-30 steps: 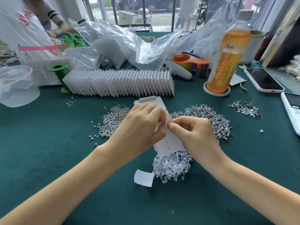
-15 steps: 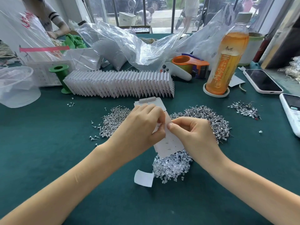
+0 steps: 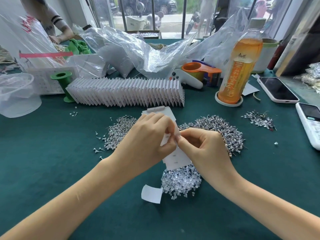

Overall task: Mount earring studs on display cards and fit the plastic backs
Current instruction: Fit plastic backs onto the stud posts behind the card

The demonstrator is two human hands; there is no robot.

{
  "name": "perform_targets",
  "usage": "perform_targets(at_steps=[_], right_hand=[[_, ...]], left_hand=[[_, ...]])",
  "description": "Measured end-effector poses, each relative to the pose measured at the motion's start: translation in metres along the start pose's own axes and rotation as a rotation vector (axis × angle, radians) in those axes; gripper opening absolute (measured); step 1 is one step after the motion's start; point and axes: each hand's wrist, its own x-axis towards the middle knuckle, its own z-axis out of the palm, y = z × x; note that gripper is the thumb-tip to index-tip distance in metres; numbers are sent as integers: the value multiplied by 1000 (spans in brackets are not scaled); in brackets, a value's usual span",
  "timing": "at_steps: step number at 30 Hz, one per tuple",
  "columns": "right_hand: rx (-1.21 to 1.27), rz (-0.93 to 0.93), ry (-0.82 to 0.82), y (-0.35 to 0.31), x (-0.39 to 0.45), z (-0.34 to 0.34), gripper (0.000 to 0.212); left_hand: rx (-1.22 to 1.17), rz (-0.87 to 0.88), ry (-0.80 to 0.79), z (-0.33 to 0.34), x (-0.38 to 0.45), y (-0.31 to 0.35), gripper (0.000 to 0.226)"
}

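Head view: the left hand (image 3: 147,141) grips the white display card (image 3: 176,156) at frame centre, while the right hand (image 3: 204,149) pinches at the card's edge; the pinched item is too small to identify. Stud piles (image 3: 223,130) lie at 12 and 10 o'clock of the card, and clear plastic backs (image 3: 181,182) at 6 o'clock.

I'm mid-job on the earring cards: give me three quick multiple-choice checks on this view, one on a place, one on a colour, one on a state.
1. Where does the pile of clear plastic backs lie?
A. just nearer the person than the held card
B. beside the phones
C. inside the cup

2. What colour is the spool?
A. red
B. green
C. yellow

3. How is the display card held?
A. flat on the table, untouched
B. by the right hand alone
C. pinched between the left hand and the right hand

Answers: 1 A, the backs lie under the card's near end. 2 B, it is plainly green. 3 C, both hands' fingers meet on the card.
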Motion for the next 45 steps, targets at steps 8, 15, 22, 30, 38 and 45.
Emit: perform_targets(at_steps=[8,15,22,30,38,45], right_hand=[[-10,2,1,0,0,2,25],[14,17,-18,-1,1,1,27],[32,11,-28,-1,2,1,28],[41,4,-19,-2,4,1,28],[42,-17,-13,-6,7,-1,31],[38,-33,5,-6,9,-1,35]], left_hand=[[31,4,18,2,0,3,5],[19,-9,6,2,0,2,4],[-17,-28,-18,0,0,1,4],[-16,-63,-52,-6,2,4,10],[31,-77,-46,-9,3,4,17],[69,-36,-17,-11,4,4,11]])
